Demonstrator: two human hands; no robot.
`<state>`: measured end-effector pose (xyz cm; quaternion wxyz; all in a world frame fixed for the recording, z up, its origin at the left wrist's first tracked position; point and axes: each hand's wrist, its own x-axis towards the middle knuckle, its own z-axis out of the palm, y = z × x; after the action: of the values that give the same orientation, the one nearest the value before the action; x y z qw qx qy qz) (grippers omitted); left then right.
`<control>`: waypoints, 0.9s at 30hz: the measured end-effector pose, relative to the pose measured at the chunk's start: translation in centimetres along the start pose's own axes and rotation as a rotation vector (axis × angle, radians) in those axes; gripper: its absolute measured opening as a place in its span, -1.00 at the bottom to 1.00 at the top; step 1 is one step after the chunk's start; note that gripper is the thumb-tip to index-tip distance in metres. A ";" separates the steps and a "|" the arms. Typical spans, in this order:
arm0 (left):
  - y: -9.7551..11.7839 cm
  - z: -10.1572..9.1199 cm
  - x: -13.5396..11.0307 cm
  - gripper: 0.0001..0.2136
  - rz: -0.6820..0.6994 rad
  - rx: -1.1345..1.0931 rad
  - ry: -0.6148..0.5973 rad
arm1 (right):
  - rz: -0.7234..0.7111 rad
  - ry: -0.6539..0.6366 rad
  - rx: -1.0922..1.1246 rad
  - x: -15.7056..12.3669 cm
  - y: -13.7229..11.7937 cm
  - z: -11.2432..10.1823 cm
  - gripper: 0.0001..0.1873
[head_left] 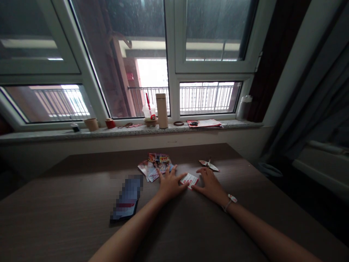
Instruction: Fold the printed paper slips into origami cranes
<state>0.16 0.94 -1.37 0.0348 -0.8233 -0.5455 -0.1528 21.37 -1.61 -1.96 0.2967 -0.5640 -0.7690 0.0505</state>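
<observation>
A small white and red folded paper (189, 179) lies flat on the brown table (81, 203). My left hand (169, 183) rests on the table with fingers spread, its thumb touching the paper's left edge. My right hand (209, 183) lies flat to the right, thumb and fingers pressing the paper's right edge. A finished paper crane (208, 165) sits just beyond my right hand. A stack of colourful printed sheets (155, 166) lies beyond my left hand.
A dark phone-like object (127, 198) lies left of my left forearm. On the windowsill (40, 135) stand a tall beige flask (163, 110), a plastic cup with a red straw (149, 111), a paper cup (91, 124), a small red pot (110, 123) and papers (204, 123).
</observation>
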 end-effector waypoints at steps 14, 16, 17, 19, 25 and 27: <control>0.1 0.1 -0.1 -0.60 0.040 -0.008 0.096 | -0.174 -0.211 0.032 0.5 0.0 0.1 -0.55; 0.2 -0.2 -0.2 -0.63 0.066 0.002 0.120 | -0.175 -0.214 0.010 0.5 -0.2 -0.1 -0.55; 0.2 -0.4 -0.2 -0.64 0.081 0.009 0.132 | -0.177 -0.215 -0.004 0.4 -0.2 -0.2 -0.55; 0.3 -0.8 -0.2 -0.64 0.115 0.029 0.157 | -0.183 -0.217 -0.032 0.4 -0.4 -0.3 -0.55; -0.3 -1.8 -0.2 -0.67 0.228 0.098 0.167 | -0.154 -0.226 -0.063 0.4 -0.8 -0.6 -0.56; -0.7 -2.0 0.0 -0.71 0.262 0.119 0.158 | -0.140 -0.234 -0.065 0.4 -1.0 -0.6 -0.56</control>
<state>-0.96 0.75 0.47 0.1459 -0.8694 -0.4370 -0.1785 20.79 -1.72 -0.90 0.1894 -0.5086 -0.8370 0.0698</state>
